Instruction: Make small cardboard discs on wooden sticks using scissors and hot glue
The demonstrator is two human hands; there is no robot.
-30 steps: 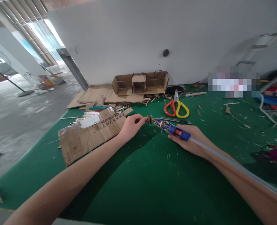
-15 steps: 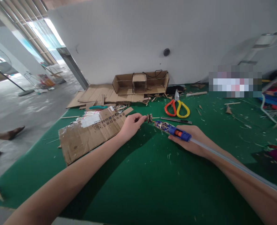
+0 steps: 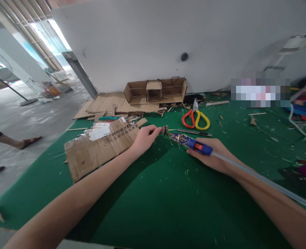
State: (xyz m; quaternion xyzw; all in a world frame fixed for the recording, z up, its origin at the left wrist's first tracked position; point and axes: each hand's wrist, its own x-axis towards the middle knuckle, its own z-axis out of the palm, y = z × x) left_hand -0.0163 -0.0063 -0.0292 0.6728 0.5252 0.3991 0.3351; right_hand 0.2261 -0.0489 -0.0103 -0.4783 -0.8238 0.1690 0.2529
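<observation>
Left hand [image 3: 147, 136], pinching small brown spool [image 3: 165, 130]; right hand [image 3: 218, 164], gripping blue glue gun [image 3: 191, 142]; gluing apparently unfinished.

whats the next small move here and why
Probably hold the small brown piece steady in the left hand and bring the nozzle of the glue gun against it with the right hand, if they don't touch already: the nozzle points at it from close by, and a clear glue stick runs into the gun's back.
</observation>
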